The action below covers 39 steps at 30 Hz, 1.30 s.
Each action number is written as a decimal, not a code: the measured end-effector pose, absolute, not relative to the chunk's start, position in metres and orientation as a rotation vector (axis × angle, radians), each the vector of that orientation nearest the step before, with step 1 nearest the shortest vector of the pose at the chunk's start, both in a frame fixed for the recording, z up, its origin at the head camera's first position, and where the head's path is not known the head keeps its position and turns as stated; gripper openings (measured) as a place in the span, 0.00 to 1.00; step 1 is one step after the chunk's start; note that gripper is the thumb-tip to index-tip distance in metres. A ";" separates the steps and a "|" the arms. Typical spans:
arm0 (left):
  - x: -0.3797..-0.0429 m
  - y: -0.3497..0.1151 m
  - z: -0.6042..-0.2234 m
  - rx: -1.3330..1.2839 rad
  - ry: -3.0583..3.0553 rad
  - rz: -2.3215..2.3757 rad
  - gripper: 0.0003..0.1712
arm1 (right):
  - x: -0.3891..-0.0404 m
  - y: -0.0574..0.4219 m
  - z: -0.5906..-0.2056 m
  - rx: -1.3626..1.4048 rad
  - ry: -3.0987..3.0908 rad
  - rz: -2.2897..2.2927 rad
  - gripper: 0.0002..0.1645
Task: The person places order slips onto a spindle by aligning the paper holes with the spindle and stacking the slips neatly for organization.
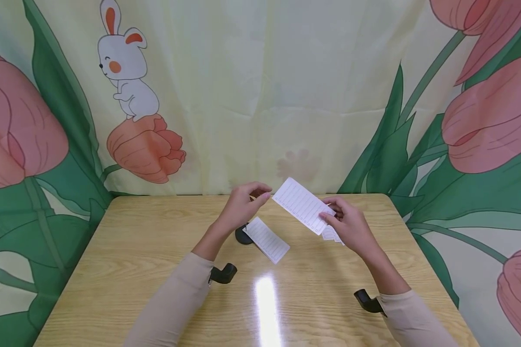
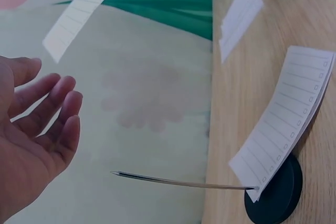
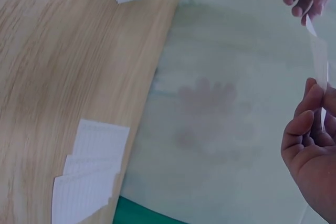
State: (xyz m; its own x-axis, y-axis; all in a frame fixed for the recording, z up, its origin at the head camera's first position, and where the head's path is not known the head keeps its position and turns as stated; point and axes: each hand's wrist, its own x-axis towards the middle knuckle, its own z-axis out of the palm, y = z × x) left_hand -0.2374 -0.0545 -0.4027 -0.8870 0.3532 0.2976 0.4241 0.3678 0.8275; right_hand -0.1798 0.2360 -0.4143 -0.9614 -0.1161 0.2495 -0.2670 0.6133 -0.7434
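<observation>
My right hand (image 1: 349,225) pinches a white lined paper slip (image 1: 301,205) at its lower right end, between thumb and fingers, above the table. The slip carries a row of small boxes along one edge. Beside its left corner is my left hand (image 1: 244,205); the left wrist view shows its fingers loosely bent with nothing in them. Below stands a paper spike with a round black base (image 2: 286,198) and a thin upright metal needle (image 2: 184,183). Several similar slips (image 2: 294,103) are pierced at one end by the needle and lie stacked over the base.
More paper slips (image 3: 86,182) lie overlapping on the wooden table (image 1: 156,241), partly behind the right hand in the head view. A curtain (image 1: 308,96) with tulips and a rabbit hangs at the table's back edge. Each wrist bears a black mount (image 1: 224,273).
</observation>
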 end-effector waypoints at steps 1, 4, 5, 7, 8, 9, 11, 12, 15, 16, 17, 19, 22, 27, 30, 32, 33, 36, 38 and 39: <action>-0.238 -0.053 -0.403 -0.723 -2.540 -1.577 0.12 | -0.180 0.235 -0.414 0.324 -2.657 1.273 0.19; -0.238 -0.051 -0.403 -0.729 -2.548 -1.591 0.11 | -0.180 0.232 -0.414 0.340 -2.646 1.288 0.19; -0.238 -0.050 -0.404 -0.728 -2.547 -1.593 0.10 | -0.180 0.231 -0.415 0.344 -2.644 1.295 0.19; -0.238 -0.049 -0.404 -0.719 -2.548 -1.601 0.09 | -0.180 0.228 -0.416 0.354 -2.637 1.310 0.18; -0.238 -0.049 -0.405 -0.716 -2.547 -1.601 0.08 | -0.180 0.227 -0.416 0.356 -2.636 1.315 0.18; -0.238 -0.049 -0.405 -0.713 -2.545 -1.603 0.07 | -0.180 0.226 -0.417 0.356 -2.636 1.320 0.19; -0.238 -0.050 -0.406 -0.702 -2.540 -1.603 0.07 | -0.180 0.225 -0.418 0.359 -2.637 1.325 0.19; -0.238 -0.050 -0.406 -0.698 -2.541 -1.603 0.06 | -0.180 0.224 -0.418 0.362 -2.639 1.326 0.19; -0.239 -0.052 -0.407 -0.695 -2.550 -1.593 0.07 | -0.181 0.222 -0.421 0.359 -2.643 1.333 0.18; -0.239 -0.053 -0.407 -0.690 -2.555 -1.590 0.07 | -0.182 0.221 -0.422 0.358 -2.642 1.341 0.18; -0.239 -0.054 -0.408 -0.683 -2.563 -1.583 0.07 | -0.183 0.220 -0.423 0.355 -2.643 1.350 0.18; -0.240 -0.057 -0.408 -0.673 -2.576 -1.573 0.07 | -0.185 0.217 -0.427 0.345 -2.644 1.370 0.18; -0.241 -0.061 -0.408 -0.653 -2.599 -1.564 0.07 | -0.186 0.212 -0.432 0.327 -2.648 1.408 0.18; -0.241 -0.069 -0.409 -0.656 -2.626 -1.509 0.07 | -0.188 0.201 -0.440 0.304 -2.653 1.466 0.17; -0.240 -0.075 -0.410 -0.652 -2.646 -1.462 0.06 | -0.190 0.194 -0.443 0.308 -2.657 1.489 0.17; -0.240 -0.078 -0.412 -0.645 -2.658 -1.429 0.06 | -0.191 0.189 -0.445 0.312 -2.661 1.499 0.17; -0.240 -0.079 -0.413 -0.642 -2.662 -1.415 0.06 | -0.192 0.187 -0.446 0.313 -2.662 1.505 0.17; -0.241 -0.084 -0.415 -0.620 -2.668 -1.400 0.06 | -0.194 0.183 -0.447 0.325 -2.668 1.512 0.17; -0.241 -0.086 -0.416 -0.601 -2.669 -1.400 0.05 | -0.195 0.180 -0.448 0.343 -2.677 1.506 0.17; -0.241 -0.087 -0.417 -0.594 -2.670 -1.402 0.05 | -0.196 0.179 -0.448 0.347 -2.683 1.499 0.17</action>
